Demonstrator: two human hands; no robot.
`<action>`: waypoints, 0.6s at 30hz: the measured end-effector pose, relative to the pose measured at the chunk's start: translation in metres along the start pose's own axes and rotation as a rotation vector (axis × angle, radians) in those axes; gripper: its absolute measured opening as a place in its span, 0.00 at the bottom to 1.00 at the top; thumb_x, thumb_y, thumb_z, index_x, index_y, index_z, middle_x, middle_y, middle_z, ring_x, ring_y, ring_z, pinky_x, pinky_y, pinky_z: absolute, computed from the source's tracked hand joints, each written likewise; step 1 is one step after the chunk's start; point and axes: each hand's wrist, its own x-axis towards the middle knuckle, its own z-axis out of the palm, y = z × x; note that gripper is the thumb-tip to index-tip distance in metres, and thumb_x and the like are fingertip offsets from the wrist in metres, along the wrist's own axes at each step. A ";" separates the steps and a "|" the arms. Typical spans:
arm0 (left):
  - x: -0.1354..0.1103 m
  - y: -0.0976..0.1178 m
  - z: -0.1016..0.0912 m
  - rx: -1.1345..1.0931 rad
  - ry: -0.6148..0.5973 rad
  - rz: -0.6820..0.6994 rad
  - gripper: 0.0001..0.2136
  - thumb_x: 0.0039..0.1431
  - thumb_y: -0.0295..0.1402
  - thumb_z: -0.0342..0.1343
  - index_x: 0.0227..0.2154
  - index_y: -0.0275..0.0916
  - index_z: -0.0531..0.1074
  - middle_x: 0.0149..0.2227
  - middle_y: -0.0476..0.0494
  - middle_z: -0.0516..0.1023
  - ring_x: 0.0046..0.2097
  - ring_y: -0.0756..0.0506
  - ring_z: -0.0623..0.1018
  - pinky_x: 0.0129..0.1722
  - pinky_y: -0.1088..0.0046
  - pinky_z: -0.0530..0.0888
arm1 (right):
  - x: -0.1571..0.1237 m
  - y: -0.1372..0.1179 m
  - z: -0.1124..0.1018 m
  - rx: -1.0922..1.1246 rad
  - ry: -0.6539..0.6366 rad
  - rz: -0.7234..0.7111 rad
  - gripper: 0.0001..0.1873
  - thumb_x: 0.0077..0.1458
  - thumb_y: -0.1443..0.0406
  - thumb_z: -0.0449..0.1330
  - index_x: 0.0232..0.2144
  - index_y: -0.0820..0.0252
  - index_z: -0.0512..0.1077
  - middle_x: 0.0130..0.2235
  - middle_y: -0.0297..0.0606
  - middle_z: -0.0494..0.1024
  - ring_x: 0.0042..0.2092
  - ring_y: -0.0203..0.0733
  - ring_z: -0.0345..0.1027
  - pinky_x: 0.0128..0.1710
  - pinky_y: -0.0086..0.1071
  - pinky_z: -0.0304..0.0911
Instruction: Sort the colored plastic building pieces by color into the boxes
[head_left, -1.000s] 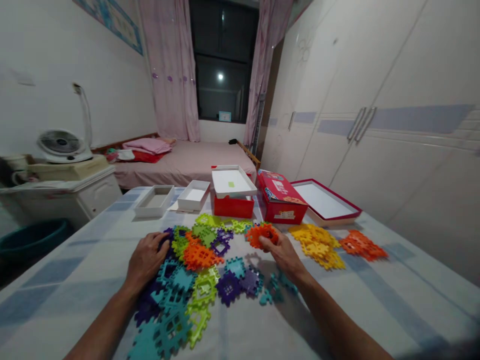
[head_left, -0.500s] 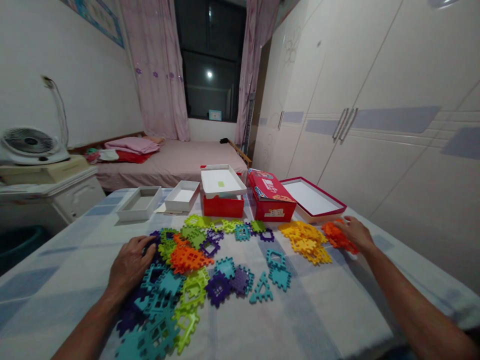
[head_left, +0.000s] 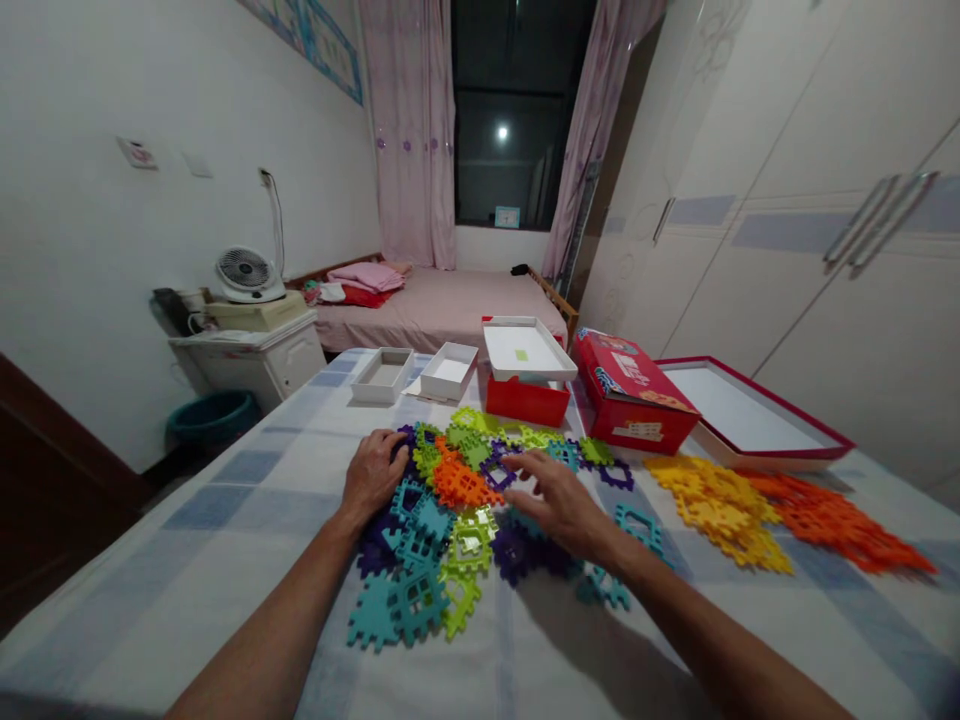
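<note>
- The right hand (head_left: 559,502) is spread wide, with nothing held; the mixed pile's orange pieces (head_left: 459,478) lie just beside its fingertips, at nine o'clock.
- The left hand (head_left: 372,468) touches purple pieces (head_left: 407,438) at its two o'clock; whether it grips, I cannot tell.
- Yellow pieces (head_left: 712,505) lie at the right hand's three o'clock, on the table (head_left: 292,520).

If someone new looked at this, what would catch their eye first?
Probably the mixed heap of purple, teal, green and orange toothed pieces, with the left hand at its left side. Next, the yellow pile and orange pile to its right, and the red box just beyond the yellow one.
</note>
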 end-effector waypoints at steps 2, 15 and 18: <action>0.000 -0.001 0.001 -0.001 0.001 0.008 0.17 0.60 0.36 0.44 0.44 0.36 0.73 0.45 0.39 0.74 0.48 0.41 0.71 0.52 0.62 0.68 | 0.013 -0.013 0.024 -0.046 -0.084 -0.115 0.24 0.55 0.60 0.60 0.54 0.59 0.66 0.50 0.44 0.69 0.50 0.44 0.63 0.51 0.37 0.61; -0.001 0.004 0.001 -0.001 0.029 0.006 0.16 0.60 0.35 0.44 0.44 0.38 0.74 0.44 0.40 0.73 0.47 0.41 0.71 0.52 0.63 0.69 | 0.021 0.019 0.027 -0.298 0.039 0.184 0.14 0.61 0.65 0.46 0.31 0.61 0.71 0.32 0.38 0.73 0.35 0.39 0.65 0.37 0.31 0.56; -0.002 0.005 0.000 0.001 0.031 0.000 0.16 0.60 0.35 0.44 0.44 0.38 0.74 0.44 0.40 0.73 0.47 0.41 0.71 0.51 0.63 0.69 | 0.025 0.024 0.017 -0.144 0.137 0.279 0.14 0.59 0.64 0.47 0.30 0.61 0.70 0.28 0.35 0.72 0.30 0.38 0.64 0.33 0.31 0.54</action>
